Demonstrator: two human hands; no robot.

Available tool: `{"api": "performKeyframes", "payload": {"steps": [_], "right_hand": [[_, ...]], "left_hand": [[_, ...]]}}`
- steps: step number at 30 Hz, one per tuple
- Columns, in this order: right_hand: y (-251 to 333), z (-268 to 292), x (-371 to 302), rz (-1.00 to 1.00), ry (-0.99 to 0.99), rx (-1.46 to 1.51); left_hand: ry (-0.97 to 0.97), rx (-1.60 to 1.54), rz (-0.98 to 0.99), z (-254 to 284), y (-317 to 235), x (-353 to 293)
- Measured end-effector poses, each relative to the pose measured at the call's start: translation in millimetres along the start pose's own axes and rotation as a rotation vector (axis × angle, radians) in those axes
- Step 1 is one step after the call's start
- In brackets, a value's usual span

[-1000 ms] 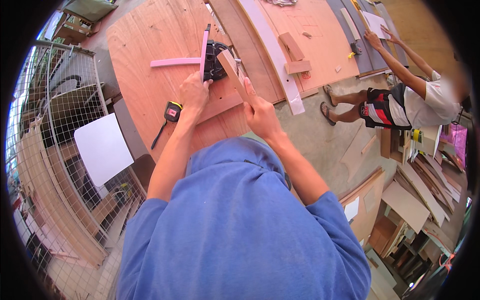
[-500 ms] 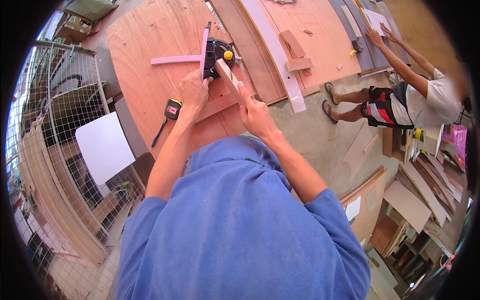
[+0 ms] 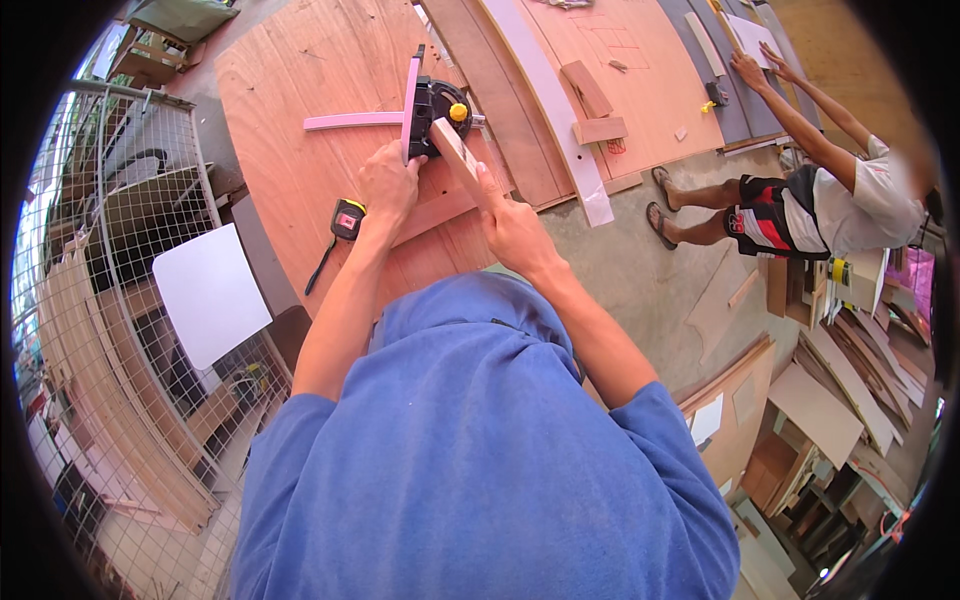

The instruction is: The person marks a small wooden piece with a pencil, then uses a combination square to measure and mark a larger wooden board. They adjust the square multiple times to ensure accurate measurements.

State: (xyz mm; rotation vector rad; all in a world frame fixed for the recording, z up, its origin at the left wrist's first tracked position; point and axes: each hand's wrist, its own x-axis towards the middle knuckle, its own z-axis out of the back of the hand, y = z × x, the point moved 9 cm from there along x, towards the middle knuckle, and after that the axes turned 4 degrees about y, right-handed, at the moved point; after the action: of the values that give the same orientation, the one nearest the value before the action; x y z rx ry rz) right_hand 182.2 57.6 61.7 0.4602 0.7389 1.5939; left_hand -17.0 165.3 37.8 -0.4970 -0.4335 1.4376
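On the plywood sheet, a black mitre gauge (image 3: 427, 120) stands with a yellow knob, a pink fence strip on its left side and a pink bar (image 3: 355, 121) stretching left. My left hand (image 3: 388, 182) is closed round the fence's near end. A narrow wooden stick (image 3: 457, 155) slants from my right hand (image 3: 515, 230), its far end touching or just over the gauge. The fingers of that hand wrap the stick, with the thumb along its top. Left of my left wrist lies a black and yellow tape measure (image 3: 347, 219) with a dark strap.
A flat board (image 3: 440, 213) lies between my forearms. Long planks and a pale pink strip (image 3: 535, 85) cross the sheet to the right, near small wood blocks (image 3: 597, 129). Another person (image 3: 840, 205) reaches over a far-right surface. A wire mesh fence (image 3: 110, 300) stands left.
Almost nothing has moved. Both hands keep their grip, and the view has shifted only slightly.
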Motion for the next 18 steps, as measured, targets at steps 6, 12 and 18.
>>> {"api": "performKeyframes", "payload": {"steps": [6,12,18], "right_hand": [[11.4,7.8,-1.1,0.010,-0.040,-0.068],[17.5,20.3,2.6,-0.025,-0.017,-0.065],[12.6,5.7,5.7,-0.048,0.053,-0.092]], "left_hand": [[-0.013,-0.009,-0.023,0.3,1.4,-0.8],[-0.009,0.011,-0.005,0.7,2.6,-1.3],[0.047,-0.012,0.019,0.4,-0.1,-2.2]]}}
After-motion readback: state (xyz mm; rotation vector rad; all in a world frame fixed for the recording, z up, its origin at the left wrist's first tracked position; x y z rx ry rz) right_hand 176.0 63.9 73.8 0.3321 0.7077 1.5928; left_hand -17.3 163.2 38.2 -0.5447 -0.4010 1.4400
